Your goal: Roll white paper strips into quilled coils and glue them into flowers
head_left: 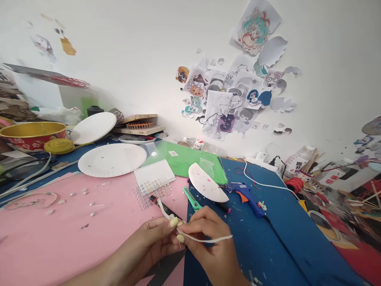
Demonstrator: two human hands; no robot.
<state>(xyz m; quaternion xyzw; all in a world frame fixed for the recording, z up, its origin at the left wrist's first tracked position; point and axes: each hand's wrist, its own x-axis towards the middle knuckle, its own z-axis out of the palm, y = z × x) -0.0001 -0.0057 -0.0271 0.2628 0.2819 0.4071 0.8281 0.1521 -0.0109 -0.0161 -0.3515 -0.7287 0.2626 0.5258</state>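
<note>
Both hands are pinched on one white cord (205, 240), which sits right between the fingers: one end sticks up ahead of the left thumb, the other trails right across the right hand's curled fingers. The left hand (150, 237) comes in from the lower left, its forearm slanting upward, thumb pressed on top. The right hand (218, 252) rises from the lower right with its wrist bent, thumb and index reaching left to meet the left thumb. The two sets of fingers touch, or nearly so; the exact contact is hidden.

Just ahead of the fingers lies one black pen (166, 209), partly covered by the cord and left hand. Slightly right of it is one pair of green scissors (192, 198), then one half plate (205, 183) flecked with pink. Farther right of the fingers, one blue glue gun (251, 200) rests on the blue desk (300, 234).

Ahead and left of the fingers are one white pad (156, 171) and some gem strips (152, 193), overlapping too much to count. Left of the fingers, a pink sheet (38, 246) carries several small pale pieces. Beyond it are two white plates (112, 161), one flat and one tilted, and one gold-lined bowl (32, 141).
</note>
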